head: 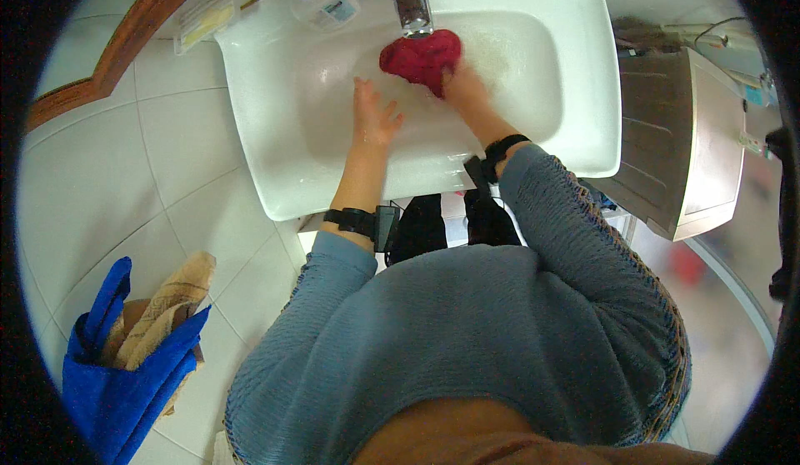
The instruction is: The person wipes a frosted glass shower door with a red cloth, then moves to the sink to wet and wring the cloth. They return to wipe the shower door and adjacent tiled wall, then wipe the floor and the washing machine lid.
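Note:
A bunched dark red cloth (pixel 422 59) is in the basin of a white ceramic sink (pixel 281 177), just below the spout of a chrome faucet (pixel 410 2). My right hand (pixel 464 89) is at the lower right end of the cloth, its fingers blurred and curled on it. My left hand (pixel 375 114) is over the left part of the basin, fingers spread and holding nothing, apart from the cloth. Both wrists carry black straps with small devices.
A clear plastic bottle with a dark blue cap (pixel 328 9) lies at the sink's back left, near a thin rod. A wood-framed mirror (pixel 119 59) is on the left. Blue and beige towels (pixel 137 377) hang at lower left. A pale cabinet (pixel 712 152) stands right of the sink.

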`<state>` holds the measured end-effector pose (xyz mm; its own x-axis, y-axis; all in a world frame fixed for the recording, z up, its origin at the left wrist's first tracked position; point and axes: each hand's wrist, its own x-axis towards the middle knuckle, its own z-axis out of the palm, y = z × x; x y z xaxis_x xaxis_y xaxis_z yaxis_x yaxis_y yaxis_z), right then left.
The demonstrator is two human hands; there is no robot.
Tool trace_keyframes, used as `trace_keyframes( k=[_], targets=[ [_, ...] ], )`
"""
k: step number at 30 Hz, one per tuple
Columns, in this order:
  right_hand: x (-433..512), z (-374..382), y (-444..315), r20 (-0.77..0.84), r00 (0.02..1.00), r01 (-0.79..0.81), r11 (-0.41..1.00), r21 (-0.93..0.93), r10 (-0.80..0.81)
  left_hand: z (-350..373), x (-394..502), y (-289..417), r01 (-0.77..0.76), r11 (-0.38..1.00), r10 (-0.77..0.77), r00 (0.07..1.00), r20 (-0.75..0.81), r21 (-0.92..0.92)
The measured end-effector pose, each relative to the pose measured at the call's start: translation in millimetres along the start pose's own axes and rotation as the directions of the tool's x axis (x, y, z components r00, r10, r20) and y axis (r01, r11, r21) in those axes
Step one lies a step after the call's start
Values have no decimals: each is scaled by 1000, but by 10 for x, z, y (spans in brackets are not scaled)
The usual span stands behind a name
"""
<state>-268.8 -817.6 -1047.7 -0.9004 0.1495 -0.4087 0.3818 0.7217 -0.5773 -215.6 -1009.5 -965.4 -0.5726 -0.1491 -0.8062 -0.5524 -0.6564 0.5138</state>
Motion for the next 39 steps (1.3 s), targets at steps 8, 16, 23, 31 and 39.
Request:
trace_keyframes(
  k=[8,16,23,31,39],
  targets=[
    [-615,-278,-675,315,883,310,936,167,-349,-122,511,-213,99,992,-48,866,498,-76],
    [-658,-259,-902,-55,917,398,917,18,-396,218,259,-165,-72,980,134,928,347,-184],
    [-92,-151,-109,-315,922,-104,927,361,227,135,-11,-10,-34,998,40,993,109,-57],
    [-221,-121,-145,111,987,84,964,251,-115,-54,230,-180,165,986,-155,953,261,-15],
    [-1087,-159,-1017,133,850,521,851,-66,-510,77,469,-377,280,911,34,681,731,-303]
  ],
)
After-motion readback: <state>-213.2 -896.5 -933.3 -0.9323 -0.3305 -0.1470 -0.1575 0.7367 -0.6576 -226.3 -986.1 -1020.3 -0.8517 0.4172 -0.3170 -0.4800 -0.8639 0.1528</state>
